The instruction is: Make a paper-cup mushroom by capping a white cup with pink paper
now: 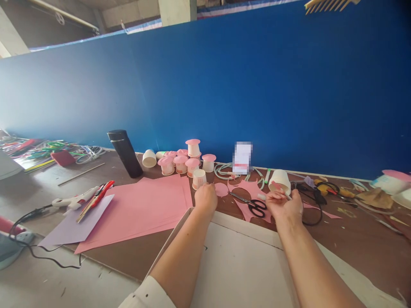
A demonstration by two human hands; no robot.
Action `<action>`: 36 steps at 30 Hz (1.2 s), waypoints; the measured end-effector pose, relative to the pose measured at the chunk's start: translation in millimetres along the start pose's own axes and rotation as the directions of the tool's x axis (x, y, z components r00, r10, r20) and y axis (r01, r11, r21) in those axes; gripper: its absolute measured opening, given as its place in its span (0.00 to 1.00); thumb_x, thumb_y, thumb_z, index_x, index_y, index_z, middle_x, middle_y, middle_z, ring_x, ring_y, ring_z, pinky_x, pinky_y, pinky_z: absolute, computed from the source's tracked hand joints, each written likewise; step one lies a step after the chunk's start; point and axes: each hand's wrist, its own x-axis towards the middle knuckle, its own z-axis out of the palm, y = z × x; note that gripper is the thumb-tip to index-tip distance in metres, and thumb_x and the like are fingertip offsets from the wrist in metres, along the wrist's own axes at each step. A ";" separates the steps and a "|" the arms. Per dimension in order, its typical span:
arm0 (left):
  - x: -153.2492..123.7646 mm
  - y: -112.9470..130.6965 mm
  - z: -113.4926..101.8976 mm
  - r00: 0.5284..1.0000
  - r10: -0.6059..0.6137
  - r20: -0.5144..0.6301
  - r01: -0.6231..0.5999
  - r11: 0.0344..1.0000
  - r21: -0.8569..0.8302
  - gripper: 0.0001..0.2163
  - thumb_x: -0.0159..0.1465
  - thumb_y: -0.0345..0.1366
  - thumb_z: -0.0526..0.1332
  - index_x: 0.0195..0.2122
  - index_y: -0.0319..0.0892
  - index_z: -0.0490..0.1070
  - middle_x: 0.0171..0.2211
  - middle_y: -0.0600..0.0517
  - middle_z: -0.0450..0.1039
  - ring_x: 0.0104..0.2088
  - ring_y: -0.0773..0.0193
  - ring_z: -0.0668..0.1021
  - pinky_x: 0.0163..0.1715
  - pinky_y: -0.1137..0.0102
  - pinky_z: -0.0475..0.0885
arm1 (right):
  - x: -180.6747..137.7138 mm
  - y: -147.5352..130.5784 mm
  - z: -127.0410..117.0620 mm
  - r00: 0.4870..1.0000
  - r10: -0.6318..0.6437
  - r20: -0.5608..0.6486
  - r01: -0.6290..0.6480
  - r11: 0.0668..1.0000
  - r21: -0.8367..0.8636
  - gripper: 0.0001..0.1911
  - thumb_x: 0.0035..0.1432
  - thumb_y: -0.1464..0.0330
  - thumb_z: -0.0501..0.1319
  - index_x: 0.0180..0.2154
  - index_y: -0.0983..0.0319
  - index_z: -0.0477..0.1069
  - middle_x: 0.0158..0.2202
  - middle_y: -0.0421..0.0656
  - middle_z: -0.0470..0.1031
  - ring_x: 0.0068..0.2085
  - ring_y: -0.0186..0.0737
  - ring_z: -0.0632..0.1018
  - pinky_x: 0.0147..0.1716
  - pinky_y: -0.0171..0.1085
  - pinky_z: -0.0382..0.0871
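Note:
My left hand (206, 197) is closed, its fingers curled beside a small white paper cup (199, 179) and a pink paper circle (221, 189); what it pinches, if anything, is hidden. My right hand (284, 206) is closed around a thin white stick-like thing (282, 193), with a white paper cup (280, 181) lying on its side just beyond it. Black-handled scissors (253, 205) lie on cut pink paper (248, 190) between my hands. A cluster of paper cups capped with pink circles (188, 160) stands behind.
Large pink sheets (144, 209) and a lilac sheet (77, 222) lie at left, with a glue gun (75, 200) and red cutter (99, 193). A black flask (125, 153) stands by the blue wall (257, 85). A white board (244, 265) lies under my forearms. Cables and scraps sit at right.

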 end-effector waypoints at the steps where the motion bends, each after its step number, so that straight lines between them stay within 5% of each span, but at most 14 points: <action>1: -0.6 0.5 0.1 1.000 0.002 -0.006 -0.002 1.000 0.010 0.13 0.65 0.30 0.51 0.44 0.42 0.74 0.47 0.41 0.74 0.45 0.55 0.77 0.38 0.67 0.72 | 0.7 -0.1 -1.4 1.000 0.008 0.006 -0.008 1.000 0.012 0.20 0.68 0.54 0.41 0.34 0.60 0.60 0.18 0.30 0.59 0.13 0.23 0.62 0.12 0.22 0.60; 8: -0.5 2.4 2.5 0.999 -0.027 0.019 0.028 0.999 -0.030 0.19 0.65 0.47 0.55 0.47 0.39 0.72 0.49 0.37 0.72 0.49 0.50 0.76 0.42 0.64 0.71 | -4.0 18.3 5.8 0.994 0.070 0.088 -0.051 0.978 -0.200 0.02 0.59 0.72 0.57 0.33 0.61 0.63 0.19 0.31 0.62 0.14 0.20 0.61 0.14 0.20 0.59; 13: -1.4 4.0 0.8 0.998 -0.040 0.058 0.046 0.993 -0.108 0.25 0.59 0.53 0.60 0.49 0.38 0.69 0.49 0.37 0.72 0.50 0.49 0.76 0.44 0.63 0.71 | -17.8 49.0 13.8 0.990 0.044 0.131 0.048 0.777 -0.628 0.11 0.49 0.67 0.66 0.36 0.62 0.73 0.23 0.35 0.68 0.18 0.24 0.63 0.14 0.26 0.58; 15: -2.5 4.4 -0.1 0.998 -0.035 0.051 0.040 0.992 -0.118 0.24 0.58 0.52 0.62 0.48 0.38 0.69 0.49 0.37 0.73 0.49 0.50 0.76 0.44 0.64 0.71 | -22.2 58.9 12.1 0.979 0.028 0.200 0.156 0.525 -0.837 0.15 0.50 0.61 0.65 0.40 0.61 0.75 0.29 0.40 0.74 0.22 0.28 0.68 0.17 0.29 0.61; 17: -3.4 4.5 -0.6 0.998 -0.033 0.057 0.039 0.992 -0.121 0.23 0.57 0.50 0.63 0.48 0.38 0.68 0.49 0.38 0.73 0.49 0.50 0.77 0.44 0.64 0.70 | -24.8 64.4 7.8 0.944 -0.021 0.330 0.330 0.096 -0.939 0.16 0.53 0.60 0.63 0.42 0.60 0.76 0.36 0.43 0.76 0.30 0.36 0.74 0.26 0.34 0.68; 19: -3.6 4.3 0.0 0.997 -0.029 0.070 0.038 0.991 -0.126 0.23 0.58 0.49 0.64 0.48 0.39 0.67 0.49 0.38 0.73 0.49 0.50 0.77 0.44 0.64 0.70 | -25.9 65.7 2.7 0.860 -0.078 0.504 0.458 -0.316 -0.831 0.17 0.54 0.63 0.61 0.46 0.58 0.75 0.44 0.45 0.76 0.41 0.42 0.76 0.37 0.38 0.70; 22: -2.3 3.2 3.0 0.998 -0.023 0.061 0.030 0.991 -0.133 0.22 0.58 0.49 0.63 0.47 0.39 0.67 0.48 0.39 0.73 0.49 0.49 0.77 0.44 0.63 0.70 | -25.7 63.2 -3.0 0.827 0.037 0.560 0.459 -0.619 -0.637 0.19 0.56 0.63 0.59 0.51 0.54 0.73 0.53 0.45 0.73 0.47 0.46 0.76 0.41 0.40 0.68; 26: 0.1 1.3 7.6 0.999 -0.011 0.044 0.016 0.992 -0.127 0.21 0.57 0.48 0.64 0.46 0.39 0.68 0.47 0.39 0.73 0.48 0.48 0.77 0.43 0.63 0.71 | -23.7 57.8 -4.3 0.873 0.145 0.466 0.411 -0.732 -0.544 0.16 0.59 0.60 0.57 0.48 0.51 0.75 0.51 0.44 0.74 0.47 0.48 0.76 0.38 0.40 0.67; 36: -1.8 0.4 7.6 0.999 0.005 0.053 0.002 0.993 -0.117 0.19 0.59 0.44 0.63 0.48 0.40 0.68 0.47 0.40 0.73 0.47 0.49 0.77 0.41 0.63 0.71 | -15.8 32.0 0.6 0.952 -0.036 0.303 0.141 -0.830 -0.540 0.16 0.55 0.68 0.57 0.44 0.57 0.77 0.47 0.53 0.76 0.42 0.53 0.78 0.35 0.45 0.68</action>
